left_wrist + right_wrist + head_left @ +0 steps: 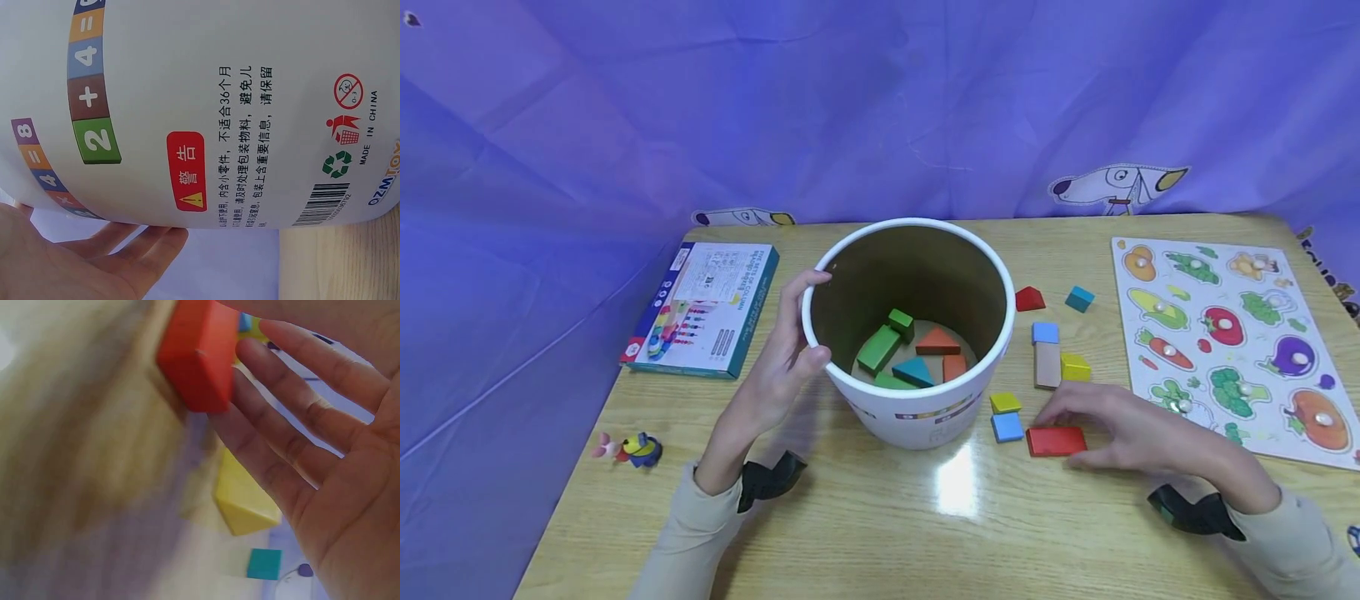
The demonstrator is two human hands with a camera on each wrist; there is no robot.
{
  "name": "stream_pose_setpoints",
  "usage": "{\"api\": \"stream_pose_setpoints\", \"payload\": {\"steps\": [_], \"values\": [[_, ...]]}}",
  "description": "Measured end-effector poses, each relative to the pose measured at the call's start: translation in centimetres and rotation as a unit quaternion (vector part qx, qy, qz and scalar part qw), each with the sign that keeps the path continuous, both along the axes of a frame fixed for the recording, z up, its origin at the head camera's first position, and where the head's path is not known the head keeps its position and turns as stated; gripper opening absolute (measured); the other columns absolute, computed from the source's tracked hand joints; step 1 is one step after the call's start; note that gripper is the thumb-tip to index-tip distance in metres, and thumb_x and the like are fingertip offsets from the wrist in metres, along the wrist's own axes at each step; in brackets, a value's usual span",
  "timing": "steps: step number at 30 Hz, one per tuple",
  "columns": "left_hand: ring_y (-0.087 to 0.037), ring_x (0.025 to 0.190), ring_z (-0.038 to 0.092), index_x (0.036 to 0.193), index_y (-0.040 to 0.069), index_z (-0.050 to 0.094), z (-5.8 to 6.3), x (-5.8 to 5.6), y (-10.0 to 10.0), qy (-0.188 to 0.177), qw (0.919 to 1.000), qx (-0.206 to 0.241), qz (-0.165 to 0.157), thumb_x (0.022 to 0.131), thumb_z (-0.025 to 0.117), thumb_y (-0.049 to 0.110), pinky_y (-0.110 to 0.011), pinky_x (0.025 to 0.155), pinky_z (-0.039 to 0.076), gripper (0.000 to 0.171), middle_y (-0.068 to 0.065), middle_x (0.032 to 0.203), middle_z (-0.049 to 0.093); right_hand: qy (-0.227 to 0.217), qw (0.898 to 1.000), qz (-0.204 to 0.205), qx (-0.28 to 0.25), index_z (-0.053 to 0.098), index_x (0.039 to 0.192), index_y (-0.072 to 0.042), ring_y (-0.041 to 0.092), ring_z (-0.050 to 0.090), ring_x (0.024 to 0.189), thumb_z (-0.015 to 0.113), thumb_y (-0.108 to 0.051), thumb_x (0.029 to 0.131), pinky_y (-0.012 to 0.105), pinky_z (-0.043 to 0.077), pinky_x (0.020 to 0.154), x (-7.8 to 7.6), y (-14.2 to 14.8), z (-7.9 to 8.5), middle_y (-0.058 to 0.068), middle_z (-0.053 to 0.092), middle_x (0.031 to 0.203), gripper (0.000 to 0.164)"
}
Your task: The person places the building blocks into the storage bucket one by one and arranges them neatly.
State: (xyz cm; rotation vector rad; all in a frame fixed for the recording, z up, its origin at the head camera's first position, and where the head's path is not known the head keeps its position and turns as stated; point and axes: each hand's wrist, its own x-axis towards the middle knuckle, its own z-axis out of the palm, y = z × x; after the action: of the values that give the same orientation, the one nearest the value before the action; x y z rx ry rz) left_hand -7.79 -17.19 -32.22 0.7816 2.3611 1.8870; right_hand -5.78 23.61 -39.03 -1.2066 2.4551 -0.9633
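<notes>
A white round bucket (936,417) with printed sums on its wall stands mid-table. Inside lie several green blocks (878,348), orange-red blocks (937,342) and a blue triangular block (913,372). My left hand (778,367) holds the bucket's left side, thumb and a fingertip at the rim; more fingers lie along the outer wall in the left wrist view. To the bucket's right, my right hand (1138,429) pinches a red rectangular block (1056,442), with fingers at its far side and the thumb at its near right corner. Whether the block touches the table cannot be told.
Yellow (1005,403) and blue blocks (1007,427) lie beside the bucket. Behind the right hand are a brownish block (1047,365), a yellow block (1075,367), a red block (1029,299) and a teal block (1079,299). A vegetable puzzle board (1210,392), a flat box (707,308) and small figurines (642,450) flank them.
</notes>
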Motion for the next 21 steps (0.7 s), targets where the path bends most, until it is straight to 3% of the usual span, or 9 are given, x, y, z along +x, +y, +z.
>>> {"api": "stream_pose_setpoints", "payload": {"steps": [12,17,21], "values": [[-0.036,0.137,0.035,0.148,0.026,0.019,0.1,0.2,0.0,0.002,1.0000,0.000,-0.001,0.090,0.055,0.061,-0.064,0.100,0.041,0.077,-0.004,0.155,0.023,0.002,0.999,-0.023,0.047,0.068,0.113,-0.030,0.003,0.054,0.095,0.083,-0.011,0.074,0.023,0.052,0.082,0.3,0.3,-0.1,-0.014,0.062,0.110,0.046],[-0.036,0.137,0.036,0.148,0.026,0.020,0.0,0.1,0.0,0.006,1.0000,0.003,-0.003,0.091,0.055,0.059,-0.065,0.101,0.040,0.075,-0.004,0.155,0.024,0.035,0.998,-0.034,0.026,0.067,0.111,-0.031,0.001,0.054,0.094,0.084,-0.007,0.069,0.018,0.049,0.081,-0.2,1.1,1.7,-0.016,0.061,0.109,0.051],[-0.036,0.137,0.037,0.148,0.026,0.020,-0.1,-0.1,0.0,0.011,0.9999,0.003,-0.003,0.092,0.054,0.057,-0.065,0.100,0.041,0.073,-0.004,0.154,0.025,0.089,0.994,-0.053,-0.030,0.068,0.114,-0.026,0.000,0.055,0.098,0.087,0.000,0.063,0.011,0.044,0.086,-1.2,1.8,4.4,-0.014,0.062,0.108,0.061]]}}
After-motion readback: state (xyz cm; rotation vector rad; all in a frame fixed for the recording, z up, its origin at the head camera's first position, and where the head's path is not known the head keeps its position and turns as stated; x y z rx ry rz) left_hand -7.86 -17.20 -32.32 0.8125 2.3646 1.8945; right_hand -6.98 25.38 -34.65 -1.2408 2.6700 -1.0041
